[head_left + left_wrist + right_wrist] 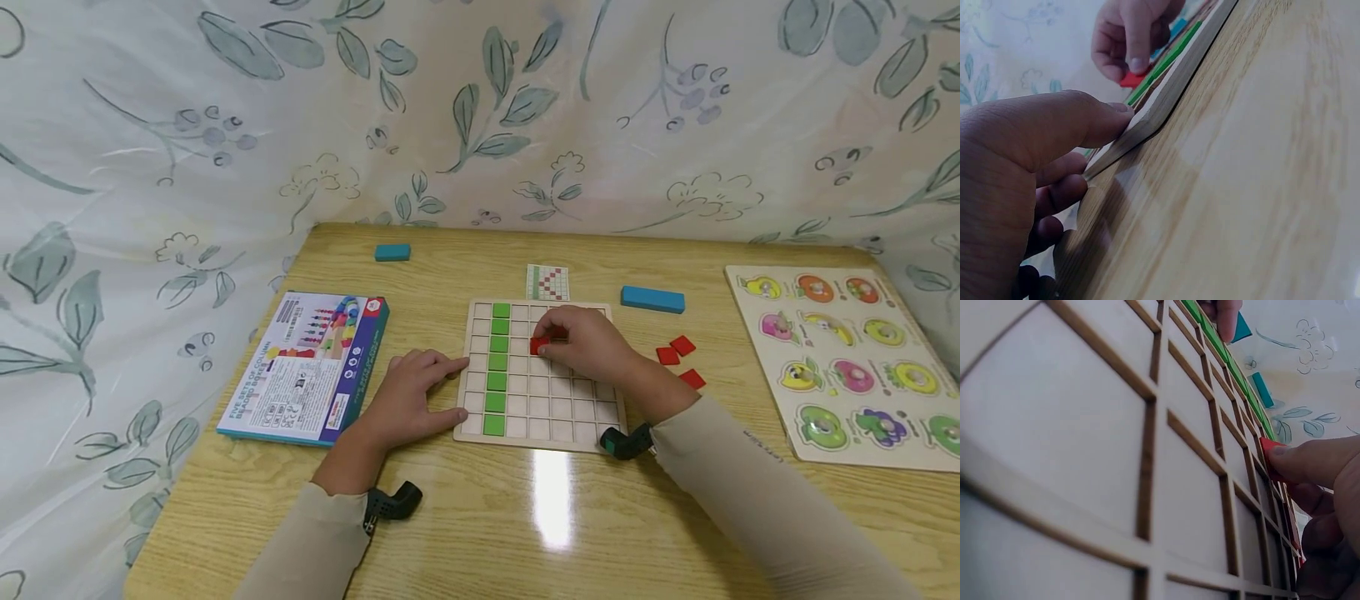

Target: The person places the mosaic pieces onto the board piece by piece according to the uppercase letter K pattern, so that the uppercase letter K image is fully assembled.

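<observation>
A wooden grid board (540,443) lies on the table, one column near its left side filled with green square tiles (497,362). My right hand (581,337) is over the upper middle of the board and pinches a red square tile (536,346) between thumb and fingers; the right wrist view shows the red tile (1269,456) tilted at the grid bars. More red shows beneath this hand, partly hidden. My left hand (408,396) touches the board's left edge with extended index finger and thumb, set apart. In the left wrist view the thumb (1094,122) rests at the board's rim.
Loose red tiles (691,380) lie right of the board. A small pattern card (548,283) is behind it, with blue blocks (652,299) at the back. A boxed toy (303,367) stands left, a fruit puzzle board (847,367) right. A leaf-patterned curtain (480,108) hangs behind.
</observation>
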`<state>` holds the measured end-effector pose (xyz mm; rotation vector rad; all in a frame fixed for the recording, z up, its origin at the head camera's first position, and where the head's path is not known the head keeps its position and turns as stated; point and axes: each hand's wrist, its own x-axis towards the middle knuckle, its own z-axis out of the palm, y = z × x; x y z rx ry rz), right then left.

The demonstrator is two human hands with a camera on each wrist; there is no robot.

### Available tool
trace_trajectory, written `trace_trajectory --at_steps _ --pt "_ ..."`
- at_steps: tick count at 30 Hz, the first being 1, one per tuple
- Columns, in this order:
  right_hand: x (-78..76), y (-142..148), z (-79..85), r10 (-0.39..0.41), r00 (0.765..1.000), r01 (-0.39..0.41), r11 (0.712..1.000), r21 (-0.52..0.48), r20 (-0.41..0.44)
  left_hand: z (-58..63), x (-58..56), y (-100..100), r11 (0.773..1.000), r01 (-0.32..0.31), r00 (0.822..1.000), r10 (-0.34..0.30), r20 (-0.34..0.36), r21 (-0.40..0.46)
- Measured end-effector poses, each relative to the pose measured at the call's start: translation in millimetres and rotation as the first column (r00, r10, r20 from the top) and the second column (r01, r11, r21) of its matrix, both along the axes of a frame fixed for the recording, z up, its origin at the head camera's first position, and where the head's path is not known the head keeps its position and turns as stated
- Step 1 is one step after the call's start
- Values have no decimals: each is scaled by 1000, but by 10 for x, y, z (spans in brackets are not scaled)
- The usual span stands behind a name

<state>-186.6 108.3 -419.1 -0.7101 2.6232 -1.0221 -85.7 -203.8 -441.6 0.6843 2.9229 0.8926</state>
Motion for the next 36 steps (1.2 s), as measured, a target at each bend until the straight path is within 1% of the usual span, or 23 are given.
trace_trajectory --at_steps 9,13,17,21,26,29,33,36 --pt "-8 0 -29 11 999 -9 999 34 -47 8 -8 3 1000 2 1000 -2 14 2" --pt "20 -4 -40 4 997 -1 999 45 -74 11 -11 1 1000 6 1000 -6 11 5" --pt "65 -17 -44 -18 995 22 999 39 -95 10 -12 0 1000 6 1000 -6 9 4" --pt "99 -18 -52 -41 995 44 998 37 -90 3 -14 -1 1000 3 1000 -3 11 9" --pt "113 8 -54 -35 996 38 999 36 -85 -3 -8 -2 1000 -1 1000 1 13 6" --pt "136 40 -20 -46 996 48 999 18 -70 -2 -3 -2 1000 -1 1000 1 12 5" --pt "199 123 54 -82 996 82 997 -14 -36 3 -1 -2 1000 1 1000 -1 9 4" --pt "256 210 94 -96 995 96 995 -10 -18 -6 -2 -2 1000 1 1000 -1 7 7"
